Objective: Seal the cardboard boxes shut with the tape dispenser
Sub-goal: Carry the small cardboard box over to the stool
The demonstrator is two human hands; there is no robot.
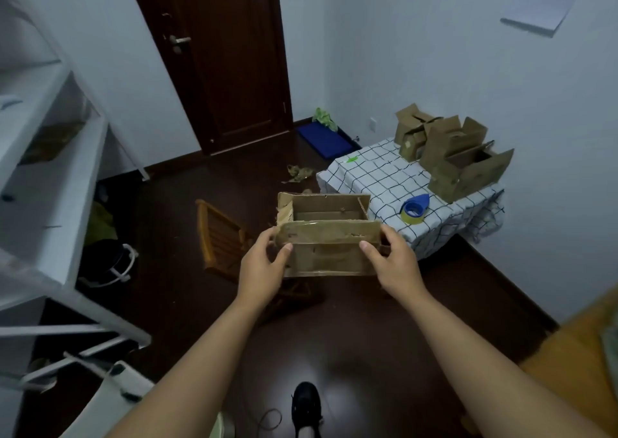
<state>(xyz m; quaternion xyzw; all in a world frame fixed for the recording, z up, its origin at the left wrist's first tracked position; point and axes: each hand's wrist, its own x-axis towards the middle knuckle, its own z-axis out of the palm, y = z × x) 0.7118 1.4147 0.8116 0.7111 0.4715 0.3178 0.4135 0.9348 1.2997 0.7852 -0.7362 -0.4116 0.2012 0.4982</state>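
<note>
Box (326, 237): you hold it in the air, flaps open, so they can fold.
Hands: left (262, 267) and right (393, 263) grip its ends.
Tape dispenser (414, 208): waits on the counter (371, 170).

A brown cardboard box (326, 237) sits at the centre of the frame, held up off the floor — its top is open, the far flaps standing up and the near flap folded outward and down toward the camera, with shiny old tape across it. Right of centre, the blue tape dispenser (414, 208) with its yellowish roll lies on the checked tablecloth. Behind it, toward the upper right, three more open boxes (451, 151) stand clustered — flaps raised.
</note>
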